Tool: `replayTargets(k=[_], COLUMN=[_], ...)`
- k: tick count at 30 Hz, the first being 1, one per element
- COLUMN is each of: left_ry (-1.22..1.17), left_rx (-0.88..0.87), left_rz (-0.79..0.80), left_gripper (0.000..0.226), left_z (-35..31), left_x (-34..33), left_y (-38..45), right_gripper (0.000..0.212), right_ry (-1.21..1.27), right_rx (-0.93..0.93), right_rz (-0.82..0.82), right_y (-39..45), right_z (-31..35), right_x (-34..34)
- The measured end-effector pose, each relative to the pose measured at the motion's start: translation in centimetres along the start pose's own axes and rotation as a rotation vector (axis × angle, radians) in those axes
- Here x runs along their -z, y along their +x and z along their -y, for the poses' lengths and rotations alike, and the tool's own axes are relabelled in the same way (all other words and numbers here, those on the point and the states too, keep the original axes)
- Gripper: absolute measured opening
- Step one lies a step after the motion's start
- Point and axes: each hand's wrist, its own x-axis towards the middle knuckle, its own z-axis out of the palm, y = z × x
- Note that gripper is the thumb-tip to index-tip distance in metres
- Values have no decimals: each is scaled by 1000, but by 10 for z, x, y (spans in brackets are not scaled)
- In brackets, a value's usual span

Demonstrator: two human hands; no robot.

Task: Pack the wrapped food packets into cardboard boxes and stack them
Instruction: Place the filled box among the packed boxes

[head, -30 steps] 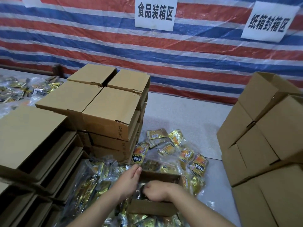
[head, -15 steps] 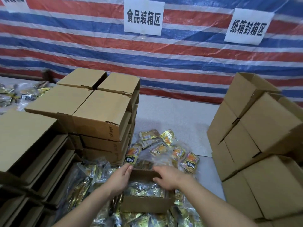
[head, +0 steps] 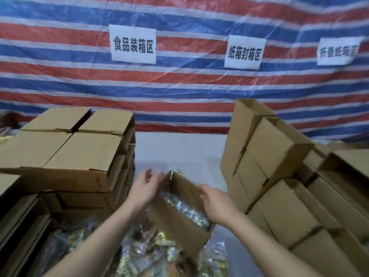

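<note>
Lifting a tilted, packet-filled cardboard box [head: 175,222] above the loose packets [head: 151,256], our right hand [head: 214,204] grips its rim, our left hand [head: 144,188] steadies it with relaxed fingers; packets could spill.

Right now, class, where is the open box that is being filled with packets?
In the head view, the open box sits low at centre, tilted between the left hand and right hand, above the loose packets.

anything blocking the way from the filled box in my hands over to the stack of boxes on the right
Nothing visible does. The filled box is lifted and tilted between the left hand and right hand, and only bare table lies between it and the right stack.
</note>
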Motion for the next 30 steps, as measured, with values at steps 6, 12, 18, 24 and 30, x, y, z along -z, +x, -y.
replayTargets(k=[6, 12, 18, 24, 30], left_ry=[-199, -105, -36, -91, -177], left_rx=[311, 278, 242, 263, 338], left_rz=[407, 591, 769, 929, 937], left_gripper=[112, 59, 66, 61, 57], left_z=[-48, -97, -157, -207, -230], left_x=[-79, -144, -192, -251, -298], left_y=[-45, -60, -79, -89, -91], right_gripper=[32, 29, 38, 42, 43], right_ry=[75, 5, 15, 67, 10], right_rx=[-246, -353, -422, -564, -622], right_rz=[-233, -319, -434, -527, -566], right_y=[-27, -70, -111, -132, -126], right_z=[-36, -67, -113, -172, -213], right_x=[58, 106, 155, 201, 213])
